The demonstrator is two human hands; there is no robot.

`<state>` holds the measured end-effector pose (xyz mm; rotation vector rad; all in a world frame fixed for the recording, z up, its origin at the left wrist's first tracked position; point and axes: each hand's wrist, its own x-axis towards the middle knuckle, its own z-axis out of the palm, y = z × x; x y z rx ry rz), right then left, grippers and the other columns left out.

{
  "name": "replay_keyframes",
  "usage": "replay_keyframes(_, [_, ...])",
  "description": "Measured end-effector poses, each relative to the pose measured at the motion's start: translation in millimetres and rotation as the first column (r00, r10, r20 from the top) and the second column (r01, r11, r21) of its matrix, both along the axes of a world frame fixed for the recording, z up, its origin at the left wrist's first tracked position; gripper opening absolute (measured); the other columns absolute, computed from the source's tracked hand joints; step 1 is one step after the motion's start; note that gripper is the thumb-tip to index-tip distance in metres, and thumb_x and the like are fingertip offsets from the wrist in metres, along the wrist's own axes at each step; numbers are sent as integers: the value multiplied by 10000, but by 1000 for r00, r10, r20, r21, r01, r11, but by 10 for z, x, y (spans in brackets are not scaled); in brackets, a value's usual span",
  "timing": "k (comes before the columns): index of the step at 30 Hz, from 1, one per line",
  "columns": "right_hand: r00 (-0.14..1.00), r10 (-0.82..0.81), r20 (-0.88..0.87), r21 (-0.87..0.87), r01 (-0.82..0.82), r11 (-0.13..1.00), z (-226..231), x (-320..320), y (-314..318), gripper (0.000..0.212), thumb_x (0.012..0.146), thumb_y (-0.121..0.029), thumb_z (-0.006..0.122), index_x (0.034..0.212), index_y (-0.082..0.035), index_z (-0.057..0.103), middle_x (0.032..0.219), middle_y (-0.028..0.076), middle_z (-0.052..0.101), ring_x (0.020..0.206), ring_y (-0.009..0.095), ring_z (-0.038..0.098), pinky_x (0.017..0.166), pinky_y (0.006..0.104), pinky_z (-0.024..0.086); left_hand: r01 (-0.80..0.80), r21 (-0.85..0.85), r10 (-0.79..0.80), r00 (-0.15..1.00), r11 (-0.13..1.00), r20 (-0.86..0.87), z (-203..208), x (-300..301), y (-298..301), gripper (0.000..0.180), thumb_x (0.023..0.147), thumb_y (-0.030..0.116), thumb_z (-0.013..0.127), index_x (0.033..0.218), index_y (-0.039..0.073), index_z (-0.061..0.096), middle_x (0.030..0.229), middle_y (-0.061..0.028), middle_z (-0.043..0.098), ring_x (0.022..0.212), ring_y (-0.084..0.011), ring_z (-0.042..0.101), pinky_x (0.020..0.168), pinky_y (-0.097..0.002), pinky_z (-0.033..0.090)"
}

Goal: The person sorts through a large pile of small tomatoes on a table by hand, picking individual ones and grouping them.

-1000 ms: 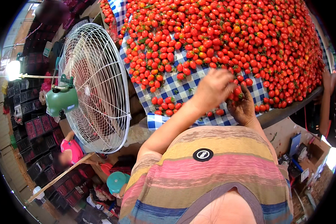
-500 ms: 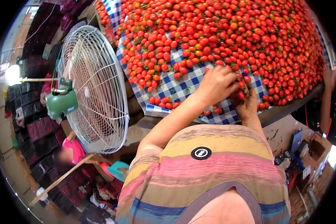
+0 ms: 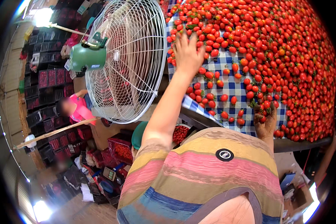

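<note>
Head view: the left hand (image 3: pixel 188 56), fingers apart, reaches over loose grape tomatoes (image 3: pixel 211 37) on blue-and-white checked cloth (image 3: pixel 246 128); whether it touches them, I cannot tell. Palm up, the right hand (image 3: pixel 266 125) curls around a few held tomatoes (image 3: pixel 266 105), the main pile (image 3: pixel 306 56) beyond it. Each oval looks light, smooth, probably slippery and easily bruised, best pinched softly about its middle. Long axes point every way.

Place: produce-sorting shed
Table (image 3: pixel 306 144): small red tomatoes (image 3: pixel 287 56) heaped over checked cloth (image 3: pixel 222 61)
Crates (image 3: pixel 46 98): stacked at left (some look reddish inside)
Fan (image 3: pixel 116 56): large, caged, left
</note>
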<state>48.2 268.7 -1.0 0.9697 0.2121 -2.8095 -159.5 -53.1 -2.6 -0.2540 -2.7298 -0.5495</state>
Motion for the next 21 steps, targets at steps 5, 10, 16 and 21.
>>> replay_keyframes(5, [998, 37, -47, 44, -35, 998, -50, 15, 19, 338, 1015, -327, 577, 1267, -101, 598, 1144, 105, 649, 954, 196, 619, 560, 238, 494, -393, -8, 359, 830, 919, 426, -248, -844, -257, 719, 960, 518, 548, 1548, 153, 353, 1614, -211, 253, 1478, -416, 250, 1141, -628, 253])
replay_keyframes(10, [997, 37, -64, -10, -38, 999, -77, 31, 49, 365, 1011, -338, 585, 1280, -94, 616, 1171, 111, 657, 960, 199, 620, 562, 238, 496, -69, -194, 124, 949, 979, 290, -435, -124, -104, 686, 969, 574, 486, 1542, 214, 370, 1583, -164, 338, 1434, -437, 319, 1130, -661, 241])
replay_keyframes(16, [997, 65, -47, 14, -64, 998, 32, -33, -61, 386, 1014, -347, 570, 1275, -66, 610, 1097, 109, 672, 901, 193, 629, 539, 232, 485, 3, -218, 98, 888, 976, 450, 53, 1054, -10, 752, 873, 533, 679, 1494, 183, 440, 1607, -162, 304, 1490, -404, 248, 1140, -684, 195])
replay_keyframes(21, [994, 106, -10, 36, -105, 994, -5, -51, -14, 386, 1001, -321, 592, 1282, -57, 608, 1083, 106, 664, 899, 188, 614, 559, 228, 473, 492, -68, -397, 770, 868, 500, 152, 1562, 527, 726, 762, 466, 797, 1389, 213, 532, 1545, -120, 397, 1478, -371, 283, 1119, -721, 240])
